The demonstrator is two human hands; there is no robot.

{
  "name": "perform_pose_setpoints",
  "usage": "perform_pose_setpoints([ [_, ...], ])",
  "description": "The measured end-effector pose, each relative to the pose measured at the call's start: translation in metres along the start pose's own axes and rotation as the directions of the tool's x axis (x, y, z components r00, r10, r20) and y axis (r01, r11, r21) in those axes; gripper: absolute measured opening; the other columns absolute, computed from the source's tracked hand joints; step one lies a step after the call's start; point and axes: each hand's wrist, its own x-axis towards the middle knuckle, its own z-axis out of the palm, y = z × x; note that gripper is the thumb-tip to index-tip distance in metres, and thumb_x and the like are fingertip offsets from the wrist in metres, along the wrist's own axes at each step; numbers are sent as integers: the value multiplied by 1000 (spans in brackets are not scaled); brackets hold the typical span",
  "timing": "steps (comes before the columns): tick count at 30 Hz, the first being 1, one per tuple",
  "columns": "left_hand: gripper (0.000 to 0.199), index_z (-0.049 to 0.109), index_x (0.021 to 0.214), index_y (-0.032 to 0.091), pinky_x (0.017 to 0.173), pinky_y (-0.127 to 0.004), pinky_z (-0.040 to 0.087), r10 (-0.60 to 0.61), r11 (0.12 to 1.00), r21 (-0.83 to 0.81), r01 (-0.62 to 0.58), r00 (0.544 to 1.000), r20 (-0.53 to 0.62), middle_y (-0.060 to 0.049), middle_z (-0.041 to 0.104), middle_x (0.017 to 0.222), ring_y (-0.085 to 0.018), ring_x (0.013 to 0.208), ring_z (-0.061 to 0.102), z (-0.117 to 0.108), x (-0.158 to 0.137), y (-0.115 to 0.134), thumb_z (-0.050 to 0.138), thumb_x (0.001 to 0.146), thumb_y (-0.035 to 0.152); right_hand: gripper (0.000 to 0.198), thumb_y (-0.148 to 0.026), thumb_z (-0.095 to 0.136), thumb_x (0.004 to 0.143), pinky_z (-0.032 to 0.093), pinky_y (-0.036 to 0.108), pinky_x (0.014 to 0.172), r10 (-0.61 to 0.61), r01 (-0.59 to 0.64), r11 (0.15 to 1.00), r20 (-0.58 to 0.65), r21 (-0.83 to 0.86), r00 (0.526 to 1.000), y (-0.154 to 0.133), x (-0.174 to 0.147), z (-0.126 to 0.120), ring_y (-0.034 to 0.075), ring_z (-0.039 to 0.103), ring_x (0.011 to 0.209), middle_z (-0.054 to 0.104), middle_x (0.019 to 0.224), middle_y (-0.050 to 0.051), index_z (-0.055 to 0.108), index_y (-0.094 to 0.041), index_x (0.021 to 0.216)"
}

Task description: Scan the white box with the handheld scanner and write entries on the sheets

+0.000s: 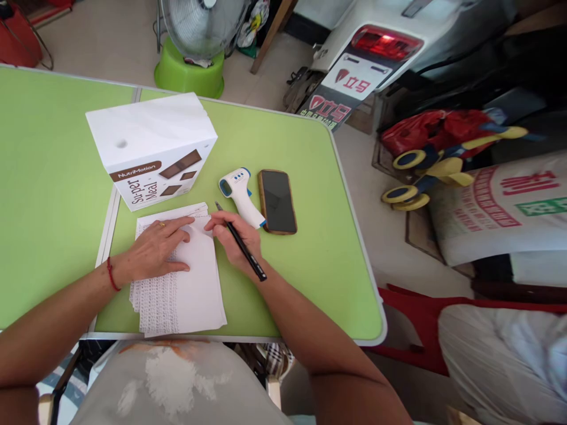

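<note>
Several sheets of paper (199,283) lie in an uneven stack near the table's front edge, with rows of small writing down their left part. My left hand (155,251) rests on them, fingers spread and pressing the sheets. In my right hand (237,239) is a black pen (245,251), its dark tip pointing up and away, apart from the paper as far as I can see. That hand's fingertips are by the right edge of the top sheet. Just beyond my right hand lies a white and blue infrared thermometer (241,195).
A phone (278,202) in a brown case lies right of the thermometer. Behind the papers stands a white box (153,130) with printed labels. The green table (310,283) has a metal rim. Past it are a fan (204,26) on a green stool and a white scooter (367,53).
</note>
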Motion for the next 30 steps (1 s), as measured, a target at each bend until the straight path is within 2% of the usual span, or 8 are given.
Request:
perform_pose_setpoints([
  [7,53,37,102,19,83,-40,46,-27,999,-46,25,998,-60,-14,53,123,-27,104,58,1,0,0,78,72,36,24,-34,49,82,50,31,60,133,-123,991,-239,54,962,1,7,-1,15,58,63,63,70,1,68,-23,93],
  [11,75,29,119,18,82,-39,47,-50,997,-65,46,996,-68,-14,54,120,-26,98,60,1,0,1,82,68,31,11,-27,58,72,46,26,52,237,-223,971,-234,89,943,2,10,3,12,56,56,64,66,-1,63,-22,81],
  [14,84,22,133,18,86,-40,46,-69,997,-44,68,997,-42,-14,53,123,-28,106,57,-1,1,3,79,71,31,8,-23,59,67,45,24,51,274,-264,962,-227,73,935,4,12,6,11,54,55,63,65,-2,61,-21,75],
  [16,76,30,134,19,87,-42,46,-66,997,31,65,997,26,-14,52,125,-28,105,58,-4,4,5,76,75,33,7,-22,58,66,44,23,51,300,-287,954,-234,89,925,5,13,8,10,53,55,62,64,-3,58,-21,72],
  [19,49,52,115,19,83,-41,47,-73,986,162,45,983,170,-13,48,132,-26,92,62,-10,12,10,74,75,38,7,-22,57,63,41,22,47,332,-318,943,-253,97,909,7,13,10,9,49,51,58,60,-5,55,-21,70],
  [22,42,57,102,18,81,-38,47,-67,975,221,7,962,265,-10,40,144,-26,96,63,-15,20,13,77,72,39,7,-23,58,63,38,22,44,323,-318,946,-287,66,902,7,13,11,9,45,48,53,54,-6,52,-21,66],
  [26,47,55,105,18,82,-38,46,-41,977,210,-21,957,286,-8,40,145,-28,104,60,-16,21,13,77,72,42,11,-23,56,66,37,23,45,245,-259,966,-284,-12,927,6,13,9,9,42,48,48,50,-6,48,-22,58],
  [30,48,55,106,17,81,-41,45,-12,968,246,-47,972,235,-11,39,146,-28,95,62,-11,16,11,73,75,49,16,-22,56,68,38,25,48,202,-223,973,-256,-54,945,6,12,10,9,41,50,46,51,-6,46,-22,56],
])
